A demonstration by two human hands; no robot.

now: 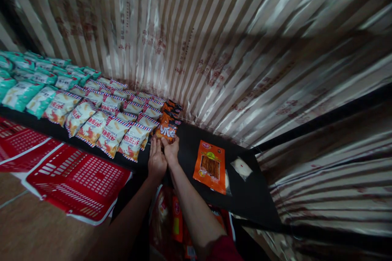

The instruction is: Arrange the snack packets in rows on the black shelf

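Note:
My left hand (157,162) lies with its fingers stretched out against the near edge of the row of white snack bags (134,140). Close beside it, my right hand (171,150) is closed on the lower edge of an orange snack bag (167,125), thumb on the front. That bag stands at the front of a short column of orange and black snack bags (172,108), right of the white ones. To the right, a flat orange pouch (210,165) showing brown strips lies on the black shelf (186,142), partly over a small clear packet.
Teal snack bags (43,76) stand in rows at the left. Red baskets (82,175) sit below the shelf; another basket under my arms holds orange packages (177,220). A small white packet (241,168) lies near the shelf's right end. Striped curtain sheeting (214,49) hangs behind.

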